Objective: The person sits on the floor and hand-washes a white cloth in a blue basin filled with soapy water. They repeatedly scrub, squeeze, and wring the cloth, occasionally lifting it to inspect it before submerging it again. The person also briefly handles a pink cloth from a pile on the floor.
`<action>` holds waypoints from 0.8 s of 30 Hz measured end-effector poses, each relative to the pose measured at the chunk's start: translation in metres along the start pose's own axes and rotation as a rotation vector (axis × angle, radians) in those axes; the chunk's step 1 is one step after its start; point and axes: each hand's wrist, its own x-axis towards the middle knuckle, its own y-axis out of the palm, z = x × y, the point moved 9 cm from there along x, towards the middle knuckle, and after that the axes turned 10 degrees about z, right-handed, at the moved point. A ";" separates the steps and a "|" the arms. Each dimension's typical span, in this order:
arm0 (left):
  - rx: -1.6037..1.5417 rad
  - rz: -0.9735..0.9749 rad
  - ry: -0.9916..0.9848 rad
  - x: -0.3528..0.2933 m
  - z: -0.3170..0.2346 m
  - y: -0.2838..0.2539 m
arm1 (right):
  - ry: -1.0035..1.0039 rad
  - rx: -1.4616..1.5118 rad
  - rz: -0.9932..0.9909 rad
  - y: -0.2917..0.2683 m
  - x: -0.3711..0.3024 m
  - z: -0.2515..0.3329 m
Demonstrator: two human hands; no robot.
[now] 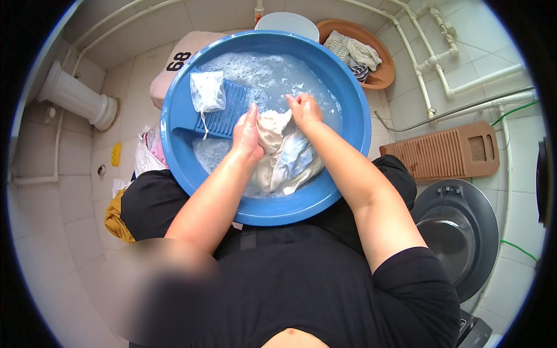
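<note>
A large blue plastic tub [265,217] sits between my knees, holding cloudy, sudsy water. Wet white cloth [277,136] with a pale blue patch is bunched in its near middle, partly under the water. My left hand [248,138] grips the cloth's left side, fingers pointing up along it. At the upper right corner, my right hand [305,109] is closed on the cloth's edge in a pinch. A ribbed blue washboard [229,107] is part of the tub's left side. On it lies a white mesh soap bag [208,91] with a drawstring.
Behind the tub stand a white bucket [287,25] and a brown basin [386,72] with clothes. To the right are a brown washboard [444,152] and a grey basin [481,203]. Clothes [148,152] lie at the left, near a white pedestal [81,97]. Pipes run along the tiled walls.
</note>
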 end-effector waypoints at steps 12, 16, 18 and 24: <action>0.164 -0.078 0.142 0.019 -0.016 -0.025 | -0.210 0.268 0.264 0.014 -0.024 0.040; -0.018 -0.129 0.005 0.006 -0.011 -0.024 | -0.624 0.563 0.322 0.014 -0.084 0.111; -0.157 -0.150 -0.125 0.023 0.010 -0.044 | -0.829 0.466 0.197 0.001 -0.115 0.137; -0.231 0.344 -0.196 0.025 0.044 -0.028 | -0.800 0.023 -0.128 0.010 -0.105 0.122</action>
